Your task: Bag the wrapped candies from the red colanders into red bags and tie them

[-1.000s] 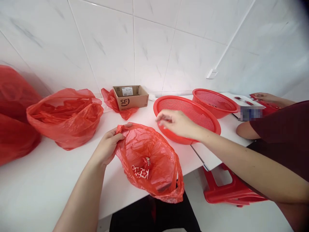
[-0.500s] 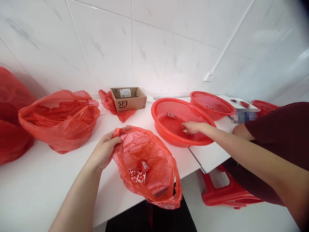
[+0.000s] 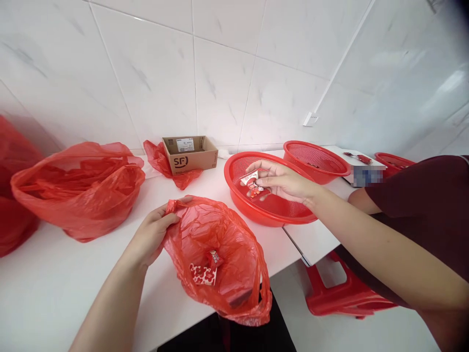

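My left hand (image 3: 156,230) pinches the rim of a red plastic bag (image 3: 238,239), which gapes open at the table's front edge. Inside the bag lie a red-and-white flower-patterned packet (image 3: 203,275) and a small red wrapped candy (image 3: 214,259). Over the near red plastic basket (image 3: 252,215), my right hand (image 3: 280,180) holds a small white-and-red packet (image 3: 250,179) and a red wrapped piece (image 3: 255,190) between thumb and fingers. My hand covers part of the basket's inside.
Left of the bag stands another red bag (image 3: 84,210) filled with red plastic. An open cardboard box (image 3: 198,161) is by the wall. A second red basket (image 3: 317,161) sits farther right. At the right edge is a person in a dark maroon sleeve (image 3: 403,200), above a red stool (image 3: 337,293).
My right hand has lifted out of the near basket with the packet and the red wrapped piece. My left hand keeps its hold on the bag's rim.
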`<action>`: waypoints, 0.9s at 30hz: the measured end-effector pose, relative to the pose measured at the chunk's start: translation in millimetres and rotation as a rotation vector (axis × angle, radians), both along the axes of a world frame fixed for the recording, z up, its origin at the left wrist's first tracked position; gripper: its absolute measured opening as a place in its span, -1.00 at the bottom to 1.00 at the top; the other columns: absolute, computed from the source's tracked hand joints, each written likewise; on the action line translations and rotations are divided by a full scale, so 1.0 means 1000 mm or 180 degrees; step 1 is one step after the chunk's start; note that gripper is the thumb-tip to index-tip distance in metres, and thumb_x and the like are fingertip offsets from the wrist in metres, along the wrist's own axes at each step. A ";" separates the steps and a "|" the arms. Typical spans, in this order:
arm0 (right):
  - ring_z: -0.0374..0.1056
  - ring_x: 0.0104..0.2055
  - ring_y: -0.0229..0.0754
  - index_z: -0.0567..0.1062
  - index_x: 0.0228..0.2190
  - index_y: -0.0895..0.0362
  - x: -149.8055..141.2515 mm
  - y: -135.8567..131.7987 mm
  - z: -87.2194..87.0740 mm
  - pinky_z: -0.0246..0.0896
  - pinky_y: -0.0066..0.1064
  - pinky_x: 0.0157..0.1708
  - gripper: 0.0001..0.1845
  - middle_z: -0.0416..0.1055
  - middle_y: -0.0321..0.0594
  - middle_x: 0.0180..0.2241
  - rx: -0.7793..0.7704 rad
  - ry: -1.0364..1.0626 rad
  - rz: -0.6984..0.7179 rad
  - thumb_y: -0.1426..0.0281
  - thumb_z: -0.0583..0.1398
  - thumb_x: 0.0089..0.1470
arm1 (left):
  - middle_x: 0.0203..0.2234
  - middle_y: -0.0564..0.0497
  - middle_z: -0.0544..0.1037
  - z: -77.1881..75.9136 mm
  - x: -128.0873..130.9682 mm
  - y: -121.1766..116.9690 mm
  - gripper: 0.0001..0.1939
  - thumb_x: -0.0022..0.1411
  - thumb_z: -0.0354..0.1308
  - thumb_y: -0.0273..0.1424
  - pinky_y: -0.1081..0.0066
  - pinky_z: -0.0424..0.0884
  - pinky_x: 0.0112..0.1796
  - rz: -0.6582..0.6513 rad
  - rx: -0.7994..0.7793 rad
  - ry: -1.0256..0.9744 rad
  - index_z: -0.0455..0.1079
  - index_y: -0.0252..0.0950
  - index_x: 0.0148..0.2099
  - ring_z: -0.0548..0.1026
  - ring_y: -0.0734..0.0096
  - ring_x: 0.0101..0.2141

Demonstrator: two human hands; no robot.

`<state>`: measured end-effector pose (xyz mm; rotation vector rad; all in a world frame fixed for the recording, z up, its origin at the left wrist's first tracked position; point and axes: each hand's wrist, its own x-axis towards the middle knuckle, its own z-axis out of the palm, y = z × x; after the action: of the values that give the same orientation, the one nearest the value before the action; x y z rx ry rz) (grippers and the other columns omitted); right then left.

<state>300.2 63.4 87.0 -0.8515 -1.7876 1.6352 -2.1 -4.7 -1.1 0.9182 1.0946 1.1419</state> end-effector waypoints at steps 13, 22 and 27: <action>0.41 -0.16 -0.15 0.40 0.03 -0.01 -0.063 -0.041 -0.025 0.43 -0.33 -0.26 -0.66 0.43 -0.17 -0.14 0.0097 -0.0937 0.0628 0.40 0.04 0.25 | -0.22 -0.07 0.60 -0.003 0.000 0.002 -0.46 0.00 0.18 -0.46 0.43 0.45 -0.30 0.0066 0.0093 -0.0037 0.42 -0.30 0.09 0.54 0.33 -0.32; 0.44 -0.14 -0.15 0.36 0.04 -0.03 -0.031 0.005 -0.010 0.38 -0.31 -0.19 -0.66 0.48 -0.21 -0.09 0.2040 -0.1868 -0.0711 0.34 0.00 0.26 | -0.24 -0.08 0.60 -0.001 0.002 0.001 -0.43 -0.03 0.20 -0.47 0.47 0.43 -0.38 0.0165 0.0074 -0.0053 0.41 -0.35 0.11 0.50 0.40 -0.42; 0.28 0.14 0.03 0.27 0.18 0.04 0.030 0.068 -0.016 0.23 -0.20 0.05 -0.51 0.33 -0.12 0.14 0.1833 -0.4231 -0.1003 0.33 0.06 0.22 | -0.23 -0.08 0.60 -0.002 0.000 0.000 -0.41 0.00 0.21 -0.46 0.44 0.46 -0.36 0.0126 0.0048 -0.0027 0.38 -0.31 0.15 0.53 0.33 -0.37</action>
<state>329.8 131.2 70.7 -1.9977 -2.4841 0.1349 -1.7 -4.7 -2.7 0.9061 1.1028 1.1872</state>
